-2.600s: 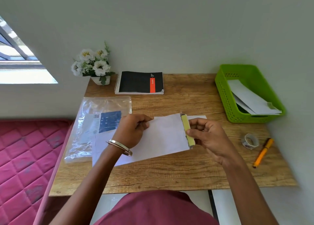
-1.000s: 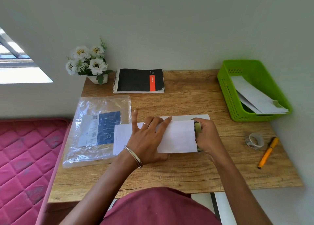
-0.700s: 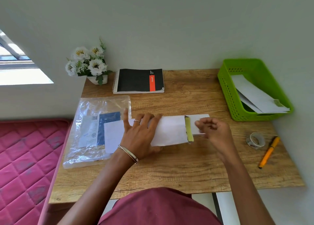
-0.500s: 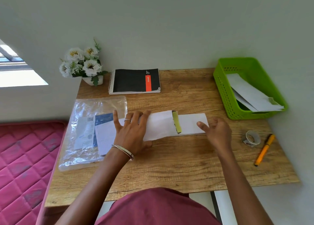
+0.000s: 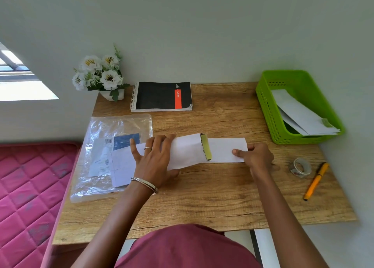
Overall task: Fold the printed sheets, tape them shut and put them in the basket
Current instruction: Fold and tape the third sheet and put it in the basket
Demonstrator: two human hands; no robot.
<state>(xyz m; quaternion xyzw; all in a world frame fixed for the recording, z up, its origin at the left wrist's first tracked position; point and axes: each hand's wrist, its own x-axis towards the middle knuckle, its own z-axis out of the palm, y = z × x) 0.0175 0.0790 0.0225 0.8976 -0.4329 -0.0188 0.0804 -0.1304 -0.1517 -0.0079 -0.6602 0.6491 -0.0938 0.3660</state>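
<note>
Person in maroon top [image 5: 182,247] at bottom edge, both arms reaching onto wooden desk [image 5: 202,203]. Left hand [image 5: 155,160] lies flat, fingers spread and straight, pressing down on folded white sheet [image 5: 186,152]; ring on one finger, metal bangle [image 5: 144,184] at wrist. Nothing gripped by that hand, just pressing. Sheet lies across desk middle, left part overlapping clear plastic bag [image 5: 109,156] with a blue-and-white printed pack inside. Yellow-green tape strip [image 5: 206,147] sits on the edge of the sheet's upper flap, about mid-length. Right hand [image 5: 257,156] at sheet's right end, fingers curled in, thumb on top of paper; looks like it pinches the end, underside hidden so not sure how fingers sit below. Right of that hand: tape roll [image 5: 300,167] lying on desk, orange pen [image 5: 315,181] just beside it, apart. Further back at right edge: green basket [image 5: 267,109] holding folded white sheets [image 5: 303,115], one with a bit of tape at its corner. Back against wall: black spiral notebook [image 5: 162,95] with red stripe, white flowers in small pot [image 5: 101,75] at back left corner. Pink quilted mattress [image 5: 26,186] left of desk.
</note>
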